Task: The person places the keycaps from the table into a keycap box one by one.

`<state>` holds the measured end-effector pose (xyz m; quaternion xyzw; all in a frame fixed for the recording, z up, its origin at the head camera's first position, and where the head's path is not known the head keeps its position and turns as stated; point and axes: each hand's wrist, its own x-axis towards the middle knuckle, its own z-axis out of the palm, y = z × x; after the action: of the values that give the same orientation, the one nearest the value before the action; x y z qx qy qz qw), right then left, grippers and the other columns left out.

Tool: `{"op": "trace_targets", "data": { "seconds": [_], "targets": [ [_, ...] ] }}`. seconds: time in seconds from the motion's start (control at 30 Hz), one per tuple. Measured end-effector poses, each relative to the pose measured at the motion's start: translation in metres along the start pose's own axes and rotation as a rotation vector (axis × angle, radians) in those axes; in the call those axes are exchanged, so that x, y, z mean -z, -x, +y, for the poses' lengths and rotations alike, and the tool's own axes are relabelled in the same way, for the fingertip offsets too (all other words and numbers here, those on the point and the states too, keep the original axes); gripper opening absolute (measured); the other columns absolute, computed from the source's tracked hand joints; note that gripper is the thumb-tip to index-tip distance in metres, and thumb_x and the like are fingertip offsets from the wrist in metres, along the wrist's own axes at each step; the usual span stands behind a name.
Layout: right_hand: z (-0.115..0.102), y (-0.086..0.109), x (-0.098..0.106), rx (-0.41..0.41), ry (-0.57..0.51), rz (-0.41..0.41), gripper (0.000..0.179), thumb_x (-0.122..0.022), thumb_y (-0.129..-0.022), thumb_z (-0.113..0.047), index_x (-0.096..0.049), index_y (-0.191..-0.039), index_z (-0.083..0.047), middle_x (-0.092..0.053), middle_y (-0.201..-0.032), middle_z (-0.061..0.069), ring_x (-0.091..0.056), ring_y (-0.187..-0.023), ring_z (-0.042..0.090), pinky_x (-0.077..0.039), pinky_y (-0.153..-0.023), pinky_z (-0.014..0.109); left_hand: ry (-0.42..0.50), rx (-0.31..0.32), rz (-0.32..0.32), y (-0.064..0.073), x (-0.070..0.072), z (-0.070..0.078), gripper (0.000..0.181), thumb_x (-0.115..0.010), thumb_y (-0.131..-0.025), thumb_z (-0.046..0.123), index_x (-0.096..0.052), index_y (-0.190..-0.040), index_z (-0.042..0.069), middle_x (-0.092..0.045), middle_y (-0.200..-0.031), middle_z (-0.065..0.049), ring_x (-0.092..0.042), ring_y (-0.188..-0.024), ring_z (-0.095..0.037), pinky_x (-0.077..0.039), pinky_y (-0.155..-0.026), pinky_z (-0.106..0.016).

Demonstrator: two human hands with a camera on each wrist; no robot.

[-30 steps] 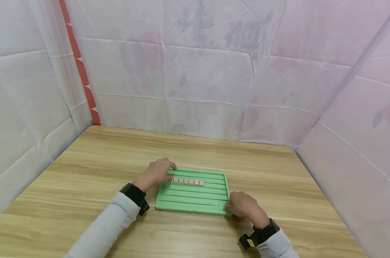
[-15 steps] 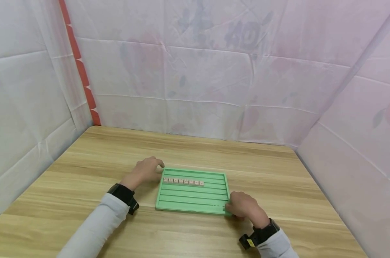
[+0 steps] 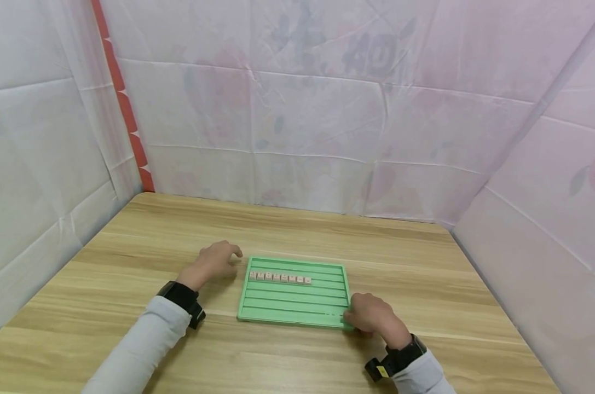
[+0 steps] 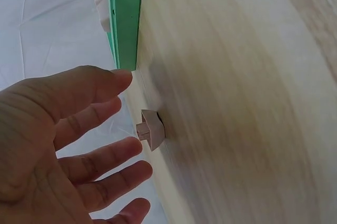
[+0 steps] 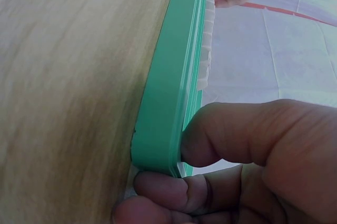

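A green ridged tray (image 3: 292, 303) lies flat on the table, with a row of beige keycaps (image 3: 279, 277) in one of its upper channels. My right hand (image 3: 373, 314) pinches the tray's near right corner; the right wrist view has the thumb (image 5: 226, 134) on top of the rim and fingers against the outer side. Left of the tray hovers my left hand (image 3: 213, 262), fingers spread apart and holding nothing. By its fingertips, in the left wrist view, a single keycap (image 4: 152, 129) lies on the table with its stem showing. The head view hides this keycap behind the hand.
The wood-grain table (image 3: 287, 361) extends on all sides of the tray. Pale fabric walls (image 3: 312, 126) enclose its back and both sides, with a red strip (image 3: 125, 104) at the back left corner.
My left hand has moved left, off the tray's upper left part, and uncovered the left end of the keycap row. My right hand and the tray stay put.
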<state>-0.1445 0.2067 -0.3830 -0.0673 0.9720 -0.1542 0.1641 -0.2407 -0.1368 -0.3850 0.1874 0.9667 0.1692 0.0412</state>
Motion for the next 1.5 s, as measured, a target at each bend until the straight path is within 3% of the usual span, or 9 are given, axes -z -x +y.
{"op": "trace_targets", "data": {
  "seconds": [0.27,0.63,0.93,1.2,1.5],
  "targets": [
    [0.0011,-0.0009,-0.0007,-0.006,0.002,-0.007,0.016,-0.055,-0.080,-0.007,-0.053,-0.064,-0.007,-0.044,-0.048,0.001,-0.036,-0.038,0.011,-0.024,-0.040,0.023,0.035,-0.012,-0.011,0.0000,-0.0035,-0.0048,0.031,-0.069,-0.075,0.001,-0.064,-0.105,-0.001,-0.060,-0.104,-0.015,-0.054,-0.099,-0.031,-0.044,-0.084,-0.045],
    [0.0014,-0.0023,-0.0014,0.015,0.017,0.010,0.021,-0.057,-0.082,-0.009,-0.052,-0.062,-0.007,-0.043,-0.047,0.000,-0.036,-0.036,0.010,-0.024,-0.039,0.022,0.049,-0.044,0.013,0.0016,-0.0027,-0.0054,0.020,-0.065,-0.069,-0.010,-0.066,-0.088,-0.004,-0.063,-0.090,-0.011,-0.056,-0.081,-0.024,-0.049,-0.073,-0.038],
    [0.0018,-0.0027,-0.0012,0.010,0.020,0.003,0.021,-0.057,-0.083,-0.010,-0.052,-0.062,-0.007,-0.044,-0.046,0.000,-0.037,-0.035,0.010,-0.024,-0.039,0.022,0.068,-0.015,0.057,0.0015,-0.0048,-0.0085,0.016,-0.060,-0.071,-0.014,-0.067,-0.077,-0.001,-0.062,-0.083,-0.008,-0.052,-0.071,-0.018,-0.049,-0.067,-0.034],
    [0.0016,-0.0023,-0.0019,-0.001,0.017,0.001,0.021,-0.056,-0.083,-0.009,-0.052,-0.062,-0.007,-0.044,-0.046,0.000,-0.037,-0.035,0.010,-0.024,-0.039,0.023,0.080,0.002,0.034,0.0015,-0.0049,-0.0061,0.021,-0.058,-0.072,-0.016,-0.059,-0.063,0.004,-0.048,-0.064,-0.002,-0.041,-0.059,-0.016,-0.038,-0.056,-0.027],
    [0.0006,-0.0015,-0.0010,-0.006,0.018,-0.002,0.020,-0.056,-0.083,-0.009,-0.052,-0.063,-0.007,-0.043,-0.045,0.000,-0.036,-0.035,0.010,-0.024,-0.039,0.023,0.074,0.009,0.021,0.0024,-0.0039,-0.0037,0.023,-0.059,-0.073,-0.016,-0.058,-0.061,0.005,-0.046,-0.062,-0.002,-0.038,-0.057,-0.015,-0.036,-0.054,-0.026]
  ]
}}
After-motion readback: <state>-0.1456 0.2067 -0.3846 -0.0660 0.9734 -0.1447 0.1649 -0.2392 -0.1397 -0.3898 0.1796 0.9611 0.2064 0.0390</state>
